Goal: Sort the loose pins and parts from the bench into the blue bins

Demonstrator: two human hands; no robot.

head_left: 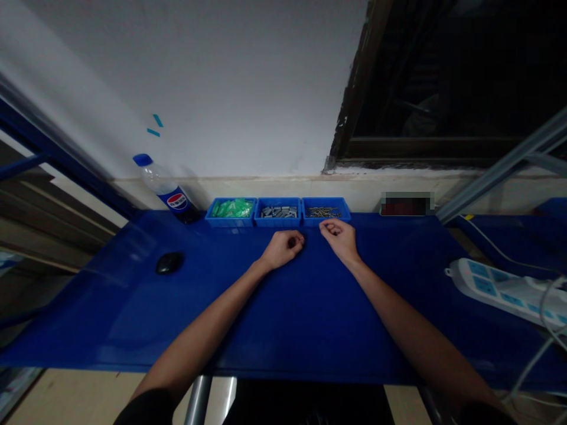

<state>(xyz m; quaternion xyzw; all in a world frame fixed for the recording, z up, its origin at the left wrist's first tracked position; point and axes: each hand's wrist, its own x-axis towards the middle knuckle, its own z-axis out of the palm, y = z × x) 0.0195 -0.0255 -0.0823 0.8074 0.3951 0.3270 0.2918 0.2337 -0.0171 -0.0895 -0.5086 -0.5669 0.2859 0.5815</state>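
Note:
My left hand (pixel 284 248) rests over the blue table with its fingers curled and the thumb close to them. Whatever it holds, if anything, is too small to make out. My right hand (pixel 339 237) is closed in a pinch just in front of the right blue bin (pixel 325 224). I cannot tell what is between those fingertips. Thin screws or nails (pixel 323 212) fill that bin. Short grey metal pieces (pixel 279 211) lie in the middle bin (pixel 277 223), nearest to my left hand. Green plastic packets (pixel 233 208) are in the left bin (pixel 231 223).
A cola bottle (pixel 176 199) stands at the back left, with a black computer mouse (pixel 169 263) nearer. A white power strip (pixel 500 289) with cables lies at the right. Behind the blue table (pixel 283 330) is a wall (pixel 248 100); a dark blurred-out object (pixel 406 204) sits against it.

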